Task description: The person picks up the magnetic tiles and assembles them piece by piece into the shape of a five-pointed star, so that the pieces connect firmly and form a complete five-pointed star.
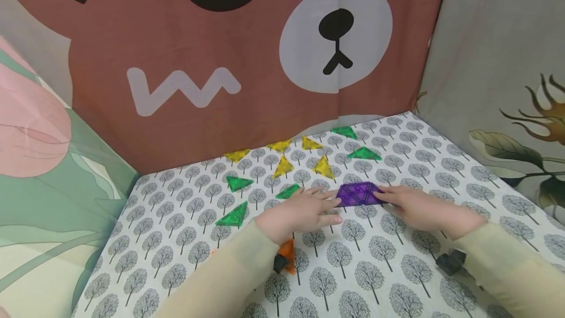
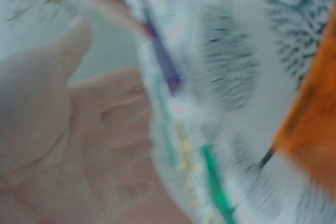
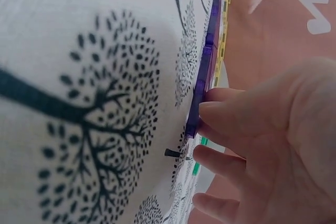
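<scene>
Purple see-through triangular magnetic tiles (image 1: 359, 193), joined edge to edge in a trapezoid, lie on the tree-print cloth in the head view. My right hand (image 1: 415, 205) holds their right end, thumb and forefinger at the edge in the right wrist view (image 3: 252, 124). At their left end, my left hand (image 1: 309, 210) hovers with fingers stretched out; whether its fingertips touch the tiles is unclear. The left wrist view is blurred, showing the left palm (image 2: 100, 140) with nothing in it. A green triangular tile (image 1: 289, 191) lies just beyond the left hand.
Yellow triangular tiles (image 1: 283, 166) lie toward the back. Green ones sit at the left (image 1: 234, 215) and back right (image 1: 364, 153). An orange tile (image 1: 288, 255) is partly hidden beneath the left forearm. A bear-print curtain (image 1: 198, 126) bounds the cloth-covered surface behind.
</scene>
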The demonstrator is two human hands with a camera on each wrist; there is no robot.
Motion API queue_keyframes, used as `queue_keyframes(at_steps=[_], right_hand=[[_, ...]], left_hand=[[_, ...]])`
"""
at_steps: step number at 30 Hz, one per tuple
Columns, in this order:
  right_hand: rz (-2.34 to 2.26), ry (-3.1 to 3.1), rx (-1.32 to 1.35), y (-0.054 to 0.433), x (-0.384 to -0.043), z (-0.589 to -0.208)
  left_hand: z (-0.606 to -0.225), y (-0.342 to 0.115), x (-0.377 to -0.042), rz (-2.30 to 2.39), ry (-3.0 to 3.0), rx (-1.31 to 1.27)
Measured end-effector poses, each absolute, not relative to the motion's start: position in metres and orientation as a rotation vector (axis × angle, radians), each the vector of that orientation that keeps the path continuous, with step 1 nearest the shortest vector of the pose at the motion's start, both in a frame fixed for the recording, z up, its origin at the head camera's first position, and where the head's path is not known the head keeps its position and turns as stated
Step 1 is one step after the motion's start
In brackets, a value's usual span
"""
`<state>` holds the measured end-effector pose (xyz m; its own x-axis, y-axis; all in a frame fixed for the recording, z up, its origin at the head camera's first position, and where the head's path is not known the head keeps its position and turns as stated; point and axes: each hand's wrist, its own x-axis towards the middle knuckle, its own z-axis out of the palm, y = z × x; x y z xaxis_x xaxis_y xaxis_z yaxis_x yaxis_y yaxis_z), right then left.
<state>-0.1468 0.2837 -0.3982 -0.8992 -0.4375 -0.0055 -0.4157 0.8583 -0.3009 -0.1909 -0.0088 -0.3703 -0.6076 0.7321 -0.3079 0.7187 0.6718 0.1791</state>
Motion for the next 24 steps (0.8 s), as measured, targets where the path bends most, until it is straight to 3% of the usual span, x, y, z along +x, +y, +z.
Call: queue_keyframes(at_steps=[7, 13, 24], right_hand=[[-0.431, 2.926, -0.618, 0.283, -0.145, -0.398], [-0.436, 2.936, -0.612, 0.285, -0.143, -0.4], [-0.431, 2.949, -0.632, 0.284, -0.142, -0.402]], left_hand=[[-0.336, -0.061, -0.143, -0.12, 2.566, 0.982], [-0.342, -0.091, -0.098, -0.168, 2.645, 0.879], [-0.361, -0.093, -0.075, -0.045, 2.587, 0.885]])
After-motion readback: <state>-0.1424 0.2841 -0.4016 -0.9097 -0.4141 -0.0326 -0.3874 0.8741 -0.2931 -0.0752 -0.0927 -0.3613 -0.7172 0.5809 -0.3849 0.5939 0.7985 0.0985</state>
